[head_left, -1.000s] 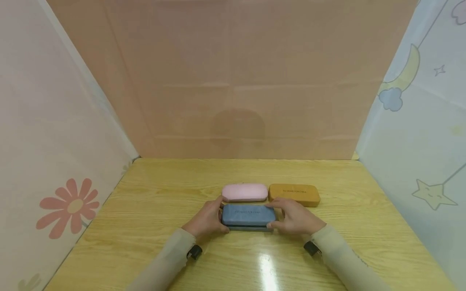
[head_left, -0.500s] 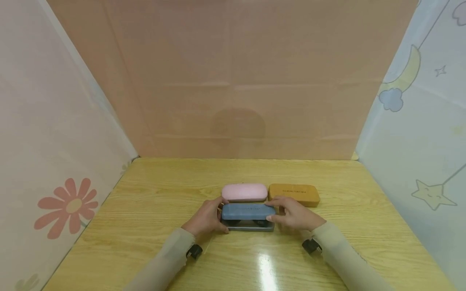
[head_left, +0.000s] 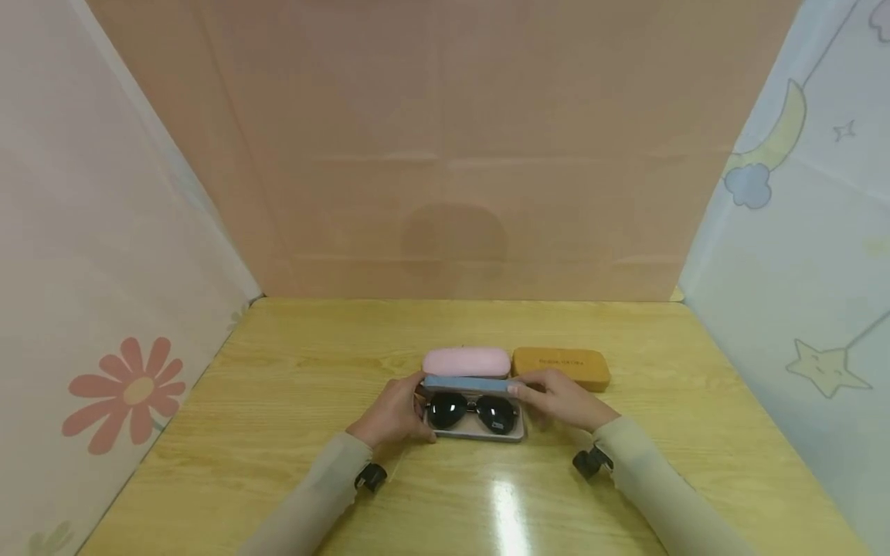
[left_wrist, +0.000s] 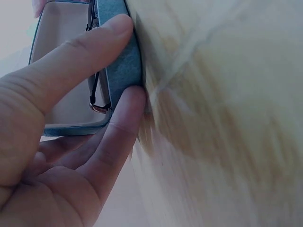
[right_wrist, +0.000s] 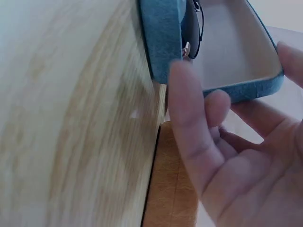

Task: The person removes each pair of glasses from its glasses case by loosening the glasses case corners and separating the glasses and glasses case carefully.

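White glare streak on table (head_left: 313, 347) (wrist views hazy).

OK so the case's (head_left: 478, 437) lid (head_left: 467, 382) is properly up now: nearly down a second ago, partway half a second later, currently tipped way back. Shades (head_left: 447, 410) went from hidden to half peeking to both lenses showing. Right hand (head_left: 562, 399) rose with the lid's front edge.

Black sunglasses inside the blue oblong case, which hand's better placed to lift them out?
Probably the right hand: it holds an already raised blue lid, while the left hand grips the blue base.
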`<action>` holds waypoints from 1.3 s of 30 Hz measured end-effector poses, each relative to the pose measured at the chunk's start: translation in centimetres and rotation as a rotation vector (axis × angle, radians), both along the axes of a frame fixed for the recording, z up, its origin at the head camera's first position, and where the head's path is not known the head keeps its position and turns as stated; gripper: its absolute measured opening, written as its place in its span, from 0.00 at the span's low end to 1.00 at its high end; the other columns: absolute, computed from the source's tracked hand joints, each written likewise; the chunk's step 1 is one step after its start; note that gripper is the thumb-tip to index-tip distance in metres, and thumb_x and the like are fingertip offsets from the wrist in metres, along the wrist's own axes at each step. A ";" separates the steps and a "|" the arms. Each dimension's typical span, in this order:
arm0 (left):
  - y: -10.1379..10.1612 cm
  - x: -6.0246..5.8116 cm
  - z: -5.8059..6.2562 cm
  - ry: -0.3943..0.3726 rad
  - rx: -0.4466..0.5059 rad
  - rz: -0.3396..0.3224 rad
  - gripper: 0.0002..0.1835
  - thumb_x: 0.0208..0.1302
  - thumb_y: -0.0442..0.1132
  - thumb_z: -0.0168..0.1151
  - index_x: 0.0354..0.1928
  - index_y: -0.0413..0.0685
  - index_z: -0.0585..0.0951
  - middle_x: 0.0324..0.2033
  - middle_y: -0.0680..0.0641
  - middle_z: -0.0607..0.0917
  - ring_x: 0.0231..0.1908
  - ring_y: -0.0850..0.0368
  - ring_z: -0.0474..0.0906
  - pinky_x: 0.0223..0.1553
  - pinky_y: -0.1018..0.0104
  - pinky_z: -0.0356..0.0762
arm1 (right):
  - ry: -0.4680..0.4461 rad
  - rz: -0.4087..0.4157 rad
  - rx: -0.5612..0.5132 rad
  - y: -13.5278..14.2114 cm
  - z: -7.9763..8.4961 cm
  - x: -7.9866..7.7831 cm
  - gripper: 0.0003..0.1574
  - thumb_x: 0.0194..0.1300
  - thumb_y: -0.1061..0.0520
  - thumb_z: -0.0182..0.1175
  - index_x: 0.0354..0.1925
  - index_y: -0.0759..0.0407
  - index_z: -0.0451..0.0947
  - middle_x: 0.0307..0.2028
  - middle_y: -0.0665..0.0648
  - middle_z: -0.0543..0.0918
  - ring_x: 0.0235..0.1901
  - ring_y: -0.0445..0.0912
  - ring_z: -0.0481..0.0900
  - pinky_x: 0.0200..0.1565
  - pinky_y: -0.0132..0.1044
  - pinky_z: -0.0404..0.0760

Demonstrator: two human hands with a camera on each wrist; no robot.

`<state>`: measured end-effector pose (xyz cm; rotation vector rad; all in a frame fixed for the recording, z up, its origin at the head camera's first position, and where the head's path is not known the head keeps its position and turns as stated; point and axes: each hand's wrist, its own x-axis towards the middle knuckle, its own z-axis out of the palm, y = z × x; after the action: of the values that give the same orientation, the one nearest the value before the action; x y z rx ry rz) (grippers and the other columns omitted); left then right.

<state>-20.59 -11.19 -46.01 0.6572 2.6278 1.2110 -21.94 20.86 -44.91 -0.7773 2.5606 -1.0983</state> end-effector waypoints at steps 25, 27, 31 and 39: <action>0.2 0.2 0.0 0.015 -0.050 0.073 0.51 0.30 0.36 0.88 0.63 0.37 0.71 0.45 0.41 0.86 0.41 0.50 0.82 0.44 0.57 0.81 | 0.250 -0.302 0.041 -4.4 -0.1 4.3 0.22 0.61 0.42 0.70 0.46 0.55 0.88 0.15 0.40 0.74 0.13 0.33 0.63 0.18 0.30 0.64; 0.1 0.2 0.1 0.025 -0.058 0.088 0.51 0.29 0.36 0.89 0.61 0.36 0.72 0.45 0.40 0.86 0.45 0.48 0.82 0.50 0.54 0.79 | 0.268 -0.286 0.050 -5.2 -0.4 4.2 0.20 0.61 0.45 0.71 0.47 0.55 0.88 0.15 0.39 0.73 0.14 0.33 0.63 0.19 0.30 0.64; 0.1 0.1 0.2 0.025 -0.072 0.101 0.49 0.28 0.37 0.89 0.59 0.36 0.74 0.45 0.41 0.86 0.47 0.47 0.82 0.52 0.52 0.78 | 0.300 -0.286 0.099 -6.7 -0.6 3.9 0.17 0.60 0.48 0.72 0.46 0.52 0.88 0.16 0.39 0.72 0.17 0.34 0.66 0.21 0.30 0.67; 0.3 0.0 0.3 0.031 -0.095 0.085 0.46 0.28 0.40 0.89 0.56 0.37 0.77 0.44 0.44 0.86 0.46 0.49 0.82 0.52 0.54 0.79 | 0.346 -0.280 0.190 -7.9 -0.8 3.7 0.11 0.59 0.50 0.72 0.39 0.50 0.84 0.14 0.42 0.68 0.16 0.35 0.65 0.19 0.33 0.65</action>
<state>-20.63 -10.87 -45.75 0.5569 2.7447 1.0978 -18.26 12.95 -45.67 -0.6188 3.0866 -0.8312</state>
